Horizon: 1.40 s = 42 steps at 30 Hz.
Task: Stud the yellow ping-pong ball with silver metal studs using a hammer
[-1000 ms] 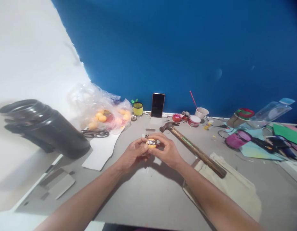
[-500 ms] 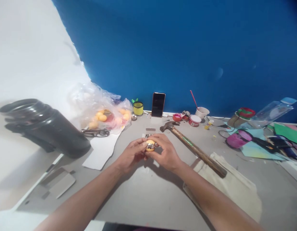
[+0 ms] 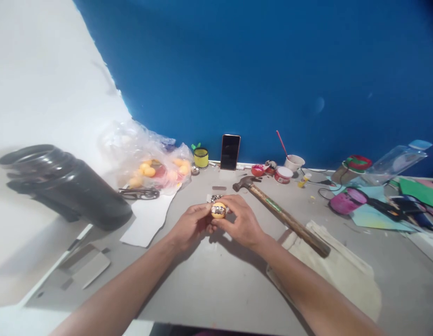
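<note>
A small yellow ball (image 3: 218,210) with a band of shiny silver beads across it is held between both hands above the grey table (image 3: 202,284). My left hand (image 3: 192,225) grips its left side, thumb on top near the beads. On the right, the thumb and fingers of my right hand (image 3: 241,221) pinch the ball. Just behind the ball lie more silver beads (image 3: 215,198), partly hidden by the fingers. Beyond them is a small grey strip (image 3: 219,188).
A hammer (image 3: 286,217) lies right of the hands, partly over a cream cloth (image 3: 335,270). Leftward are a dark bottle (image 3: 79,191), white paper (image 3: 148,221) and a plastic bag of yellow balls (image 3: 146,169). A phone (image 3: 230,152) leans on the blue wall.
The ball has turned slightly, so its bead band faces up more fully. My left thumb has pulled back a little to the left from the ball's top.
</note>
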{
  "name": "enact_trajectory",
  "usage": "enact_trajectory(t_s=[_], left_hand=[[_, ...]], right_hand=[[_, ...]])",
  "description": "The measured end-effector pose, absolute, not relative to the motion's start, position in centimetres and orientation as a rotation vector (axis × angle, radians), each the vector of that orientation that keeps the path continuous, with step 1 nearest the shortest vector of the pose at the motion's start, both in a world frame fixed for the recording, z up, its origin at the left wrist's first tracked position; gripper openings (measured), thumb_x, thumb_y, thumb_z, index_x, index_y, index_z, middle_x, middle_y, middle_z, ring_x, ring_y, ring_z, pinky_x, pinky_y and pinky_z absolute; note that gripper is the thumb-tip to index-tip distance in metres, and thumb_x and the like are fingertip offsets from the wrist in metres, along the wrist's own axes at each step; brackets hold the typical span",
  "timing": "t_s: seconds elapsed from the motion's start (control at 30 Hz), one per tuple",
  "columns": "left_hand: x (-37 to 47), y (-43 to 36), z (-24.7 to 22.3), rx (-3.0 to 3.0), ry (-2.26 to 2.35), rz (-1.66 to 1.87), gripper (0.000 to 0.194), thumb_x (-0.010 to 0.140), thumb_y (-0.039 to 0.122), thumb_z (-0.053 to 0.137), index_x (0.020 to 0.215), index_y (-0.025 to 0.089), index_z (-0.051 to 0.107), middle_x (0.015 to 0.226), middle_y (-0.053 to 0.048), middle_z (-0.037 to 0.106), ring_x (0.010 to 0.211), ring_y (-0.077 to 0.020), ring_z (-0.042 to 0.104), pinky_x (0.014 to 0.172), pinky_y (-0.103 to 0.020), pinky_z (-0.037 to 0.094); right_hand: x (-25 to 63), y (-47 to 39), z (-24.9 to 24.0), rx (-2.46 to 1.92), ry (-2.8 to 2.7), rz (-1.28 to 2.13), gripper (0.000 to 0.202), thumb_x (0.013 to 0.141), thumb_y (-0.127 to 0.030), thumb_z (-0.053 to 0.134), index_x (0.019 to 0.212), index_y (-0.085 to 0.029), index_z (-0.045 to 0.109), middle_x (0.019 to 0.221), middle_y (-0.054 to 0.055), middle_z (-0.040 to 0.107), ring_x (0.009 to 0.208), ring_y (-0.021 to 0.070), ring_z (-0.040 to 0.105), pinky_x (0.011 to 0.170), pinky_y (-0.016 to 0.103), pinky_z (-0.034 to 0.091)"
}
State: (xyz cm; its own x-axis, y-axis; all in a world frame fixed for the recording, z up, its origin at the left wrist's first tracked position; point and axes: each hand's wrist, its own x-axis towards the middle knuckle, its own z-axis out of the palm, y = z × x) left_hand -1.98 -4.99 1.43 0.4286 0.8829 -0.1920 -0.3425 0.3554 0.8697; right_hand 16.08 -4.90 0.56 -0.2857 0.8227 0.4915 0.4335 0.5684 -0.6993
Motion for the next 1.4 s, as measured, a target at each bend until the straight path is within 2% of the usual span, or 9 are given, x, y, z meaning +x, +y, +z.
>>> enact_trajectory(t_s=[0.13, 0.23, 0.43, 0.47, 0.57, 0.67, 0.9, 1.07, 1.4], left_hand=[[-1.7, -5.3, 1.7, 0.895, 0.791, 0.933, 0.041, 0.078, 0.049, 0.082, 0.092, 0.011, 0.074, 0.081, -0.007, 0.067, 0.065, -0.0127, 0.056, 0.058, -0.024, 0.044], [-1.5, -5.7, 1.8, 0.97, 0.843, 0.978, 0.043, 0.075, 0.043, 0.087, 0.103, 0.015, 0.072, 0.083, -0.004, 0.067, 0.064, -0.0107, 0.055, 0.059, -0.024, 0.043], [-1.6, -5.5, 1.9, 0.966, 0.889, 1.098, 0.043, 0.076, 0.038, 0.086, 0.108, 0.018, 0.067, 0.087, -0.003, 0.071, 0.068, -0.0118, 0.062, 0.067, -0.025, 0.048], [-1.7, -5.4, 1.9, 0.941, 0.878, 1.107, 0.043, 0.076, 0.037, 0.086, 0.11, 0.018, 0.067, 0.09, -0.004, 0.072, 0.071, -0.0125, 0.064, 0.068, -0.025, 0.049], [-1.9, -4.9, 2.0, 0.848, 0.836, 1.128, 0.044, 0.072, 0.031, 0.087, 0.109, 0.015, 0.068, 0.095, -0.007, 0.074, 0.072, -0.0138, 0.066, 0.067, -0.025, 0.051], [-2.2, -4.5, 2.1, 0.771, 0.815, 1.141, 0.041, 0.069, 0.025, 0.084, 0.106, 0.011, 0.07, 0.09, -0.009, 0.073, 0.069, -0.0147, 0.067, 0.063, -0.025, 0.051], [-2.6, -3.8, 1.9, 0.785, 0.829, 1.2, 0.044, 0.061, 0.017, 0.081, 0.104, 0.01, 0.072, 0.081, -0.006, 0.072, 0.066, -0.0134, 0.065, 0.06, -0.022, 0.049], [-2.6, -3.7, 1.2, 0.952, 0.932, 1.238, 0.045, 0.068, 0.023, 0.083, 0.109, 0.012, 0.07, 0.084, -0.004, 0.071, 0.067, -0.0128, 0.063, 0.062, -0.024, 0.047], [-2.9, -3.9, 1.6, 1.008, 1.078, 1.238, 0.044, 0.065, 0.027, 0.082, 0.107, 0.015, 0.071, 0.075, -0.002, 0.068, 0.061, -0.013, 0.059, 0.059, -0.025, 0.044]], right_hand=[[15.9, -4.9, 0.3, -1.019, -1.933, 0.537, 0.031, 0.081, -0.028, 0.079, 0.111, -0.025, 0.071, 0.112, 0.007, 0.073, 0.11, 0.0269, 0.061, 0.097, 0.042, 0.049], [15.9, -5.1, 0.2, -1.039, -1.95, 0.499, 0.03, 0.084, -0.024, 0.074, 0.113, -0.025, 0.071, 0.115, 0.008, 0.072, 0.112, 0.0274, 0.06, 0.098, 0.042, 0.049], [17.6, -4.0, 2.3, -1.149, -2.055, 0.503, 0.059, 0.088, -0.025, 0.067, 0.146, -0.025, 0.054, 0.122, 0.009, 0.073, 0.111, 0.0268, 0.063, 0.094, 0.042, 0.05], [17.9, -3.5, 3.1, -1.21, -2.057, 0.479, 0.053, 0.09, -0.024, 0.064, 0.142, -0.025, 0.057, 0.116, 0.008, 0.075, 0.106, 0.0256, 0.065, 0.091, 0.04, 0.051], [17.9, -1.9, 5.7, -1.449, -2.206, 0.355, 0.024, 0.094, -0.022, 0.059, 0.11, -0.025, 0.076, 0.102, 0.006, 0.078, 0.096, 0.0248, 0.069, 0.084, 0.036, 0.049], [16.3, -1.0, 7.5, -1.584, -2.479, 0.28, 0.018, 0.092, -0.026, 0.062, 0.098, -0.027, 0.079, 0.102, 0.007, 0.079, 0.095, 0.0269, 0.071, 0.078, 0.034, 0.048], [13.6, 0.2, 6.4, -1.709, -2.698, -0.021, 0.025, 0.094, -0.016, 0.055, 0.103, -0.021, 0.078, 0.104, 0.016, 0.078, 0.106, 0.0304, 0.072, 0.08, 0.035, 0.051], [13.9, 0.9, 4.6, -1.699, -2.673, 0.02, 0.018, 0.091, -0.029, 0.066, 0.101, -0.019, 0.078, 0.105, 0.015, 0.078, 0.103, 0.0305, 0.072, 0.079, 0.034, 0.051], [13.9, 1.2, 3.8, -1.642, -2.671, 0.204, 0.023, 0.093, -0.024, 0.058, 0.104, -0.025, 0.078, 0.112, 0.01, 0.076, 0.107, 0.0264, 0.068, 0.079, 0.03, 0.046]])
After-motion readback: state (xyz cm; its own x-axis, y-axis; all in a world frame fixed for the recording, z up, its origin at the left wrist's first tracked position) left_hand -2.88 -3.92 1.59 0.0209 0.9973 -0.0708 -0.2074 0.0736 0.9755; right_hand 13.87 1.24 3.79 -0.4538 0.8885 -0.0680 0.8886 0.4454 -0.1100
